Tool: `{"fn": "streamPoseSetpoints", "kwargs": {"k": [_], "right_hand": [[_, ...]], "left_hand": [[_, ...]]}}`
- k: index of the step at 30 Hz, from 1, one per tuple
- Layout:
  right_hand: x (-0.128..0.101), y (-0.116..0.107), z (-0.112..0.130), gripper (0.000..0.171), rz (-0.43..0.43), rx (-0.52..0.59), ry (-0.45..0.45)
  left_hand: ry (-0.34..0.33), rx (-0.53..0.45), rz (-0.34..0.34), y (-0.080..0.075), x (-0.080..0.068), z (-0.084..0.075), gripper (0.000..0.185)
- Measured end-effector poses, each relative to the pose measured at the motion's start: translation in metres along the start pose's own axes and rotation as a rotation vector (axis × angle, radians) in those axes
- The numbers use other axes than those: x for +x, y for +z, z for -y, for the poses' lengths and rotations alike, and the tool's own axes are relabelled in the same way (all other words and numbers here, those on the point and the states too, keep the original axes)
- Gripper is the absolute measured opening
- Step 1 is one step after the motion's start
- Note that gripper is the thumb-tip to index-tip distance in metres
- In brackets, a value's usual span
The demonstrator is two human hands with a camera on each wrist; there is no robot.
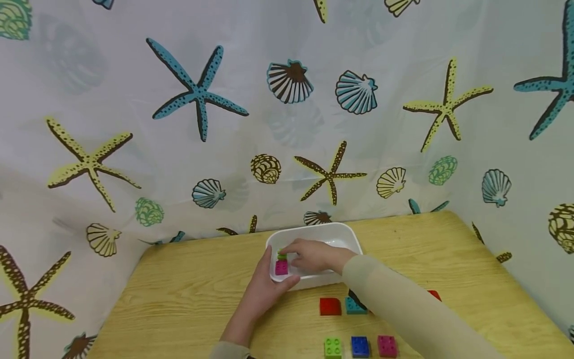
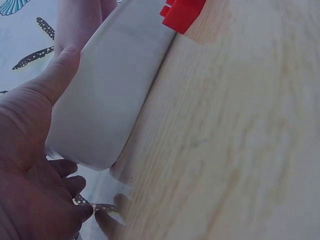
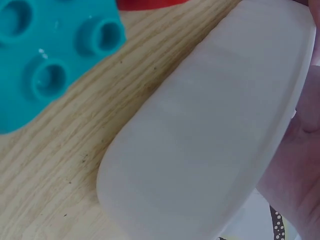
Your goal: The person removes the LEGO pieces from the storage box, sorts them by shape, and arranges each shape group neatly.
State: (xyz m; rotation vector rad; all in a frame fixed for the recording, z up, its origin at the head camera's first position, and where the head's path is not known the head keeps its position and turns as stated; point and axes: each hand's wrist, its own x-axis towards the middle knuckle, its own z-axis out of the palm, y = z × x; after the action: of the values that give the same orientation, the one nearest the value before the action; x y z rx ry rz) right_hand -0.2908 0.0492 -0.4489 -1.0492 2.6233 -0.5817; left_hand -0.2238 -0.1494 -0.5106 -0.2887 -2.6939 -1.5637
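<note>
A white tub (image 1: 345,234) stands on the wooden table (image 1: 188,294) near the back curtain. My left hand (image 1: 274,276) grips the tub's left end, thumb on its front wall; the left wrist view shows the thumb (image 2: 60,70) lying along the tub (image 2: 110,90). My right hand (image 1: 289,252) reaches into the tub and pinches a small green brick (image 1: 281,255) that sits on a magenta brick (image 1: 281,268) inside. In the right wrist view the tub wall (image 3: 210,140) hides the fingers; only part of the palm (image 3: 305,150) shows.
In front of the tub lie a red brick (image 1: 330,306) and a teal brick (image 1: 354,305), with another red one (image 1: 434,294) behind my right sleeve. At the near edge sit green (image 1: 333,347), blue (image 1: 360,346) and magenta (image 1: 387,345) bricks. A seashell curtain (image 1: 287,124) closes the back and sides.
</note>
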Motion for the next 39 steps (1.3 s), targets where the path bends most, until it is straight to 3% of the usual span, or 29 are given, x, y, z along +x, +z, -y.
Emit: {"fn": "streamPoseSetpoints", "kwargs": {"k": [10, 16, 20, 25, 31, 35, 39], "right_hand": [[0.001, 0.003, -0.003, 0.046, 0.006, -0.068, -0.05], [-0.004, 0.001, -0.007, 0.045, 0.005, -0.033, 0.001], [-0.009, -0.003, -0.013, 0.041, -0.025, 0.02, 0.036], [-0.009, -0.004, -0.029, 0.036, -0.064, 0.003, 0.038], [-0.009, -0.009, -0.023, 0.049, -0.034, 0.004, 0.03], [-0.008, -0.003, -0.024, 0.04, -0.02, -0.029, 0.05], [-0.011, -0.001, -0.023, 0.029, -0.069, -0.054, 0.098]], "left_hand": [[0.025, 0.013, -0.009, 0.0, -0.002, -0.001, 0.118], [0.024, 0.011, -0.009, 0.002, 0.0, -0.002, 0.117], [-0.027, 0.036, -0.013, 0.001, 0.001, -0.001, 0.12], [-0.083, 0.052, -0.007, 0.001, 0.001, 0.0, 0.122], [-0.066, 0.045, -0.005, 0.0, 0.002, 0.001, 0.121], [-0.063, 0.042, -0.006, 0.0, 0.0, 0.002, 0.121], [-0.059, 0.042, -0.01, 0.001, -0.001, 0.001, 0.121]]}}
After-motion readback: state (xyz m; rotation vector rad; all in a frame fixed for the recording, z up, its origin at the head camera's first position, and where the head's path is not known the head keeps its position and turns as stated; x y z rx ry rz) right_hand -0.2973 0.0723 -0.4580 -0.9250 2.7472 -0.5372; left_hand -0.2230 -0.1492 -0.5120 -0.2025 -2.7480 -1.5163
